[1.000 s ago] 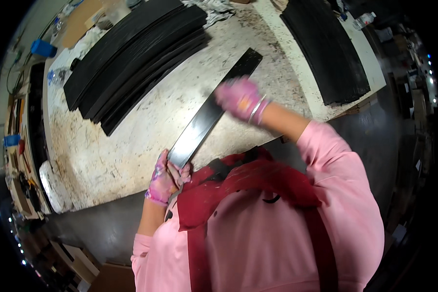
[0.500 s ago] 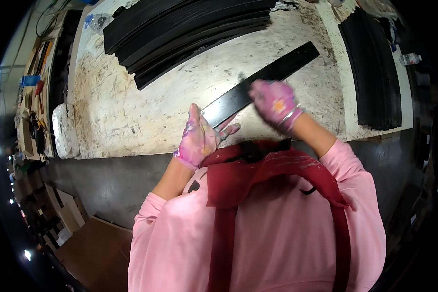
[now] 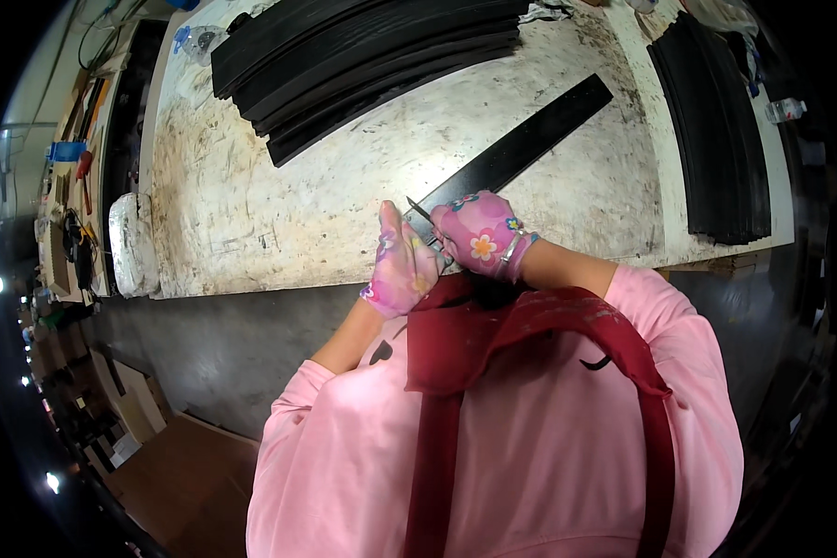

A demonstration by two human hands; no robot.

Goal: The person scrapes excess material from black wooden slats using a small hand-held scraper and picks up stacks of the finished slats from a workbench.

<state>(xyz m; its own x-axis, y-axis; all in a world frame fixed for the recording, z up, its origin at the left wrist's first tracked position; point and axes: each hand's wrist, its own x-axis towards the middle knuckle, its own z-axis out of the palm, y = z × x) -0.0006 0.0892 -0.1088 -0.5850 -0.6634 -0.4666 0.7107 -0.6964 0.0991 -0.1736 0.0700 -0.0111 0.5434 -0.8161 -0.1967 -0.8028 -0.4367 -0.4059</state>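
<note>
A long flat black strip (image 3: 523,138) lies slantwise on the worktable, its near end at my hands. My left hand (image 3: 402,265), in a pink flowered glove, grips that near end, thumb up along the edge and fingers partly hidden beneath. My right hand (image 3: 479,232), in a matching glove, is closed on a knife (image 3: 418,210) with a thin dark blade. The blade's tip points up and left across the strip, close to my left thumb. Its handle is hidden in my fist.
A stack of black strips (image 3: 363,70) lies at the back of the stained white table (image 3: 223,219). More strips (image 3: 711,130) stand piled at the right. A plastic-wrapped white bundle (image 3: 132,244) sits at the left edge. A bottle (image 3: 786,112) is at the far right.
My right hand has slid down along the strip toward me, from its middle to the near end beside my left hand. The left hand keeps its grip, shifted slightly right.
</note>
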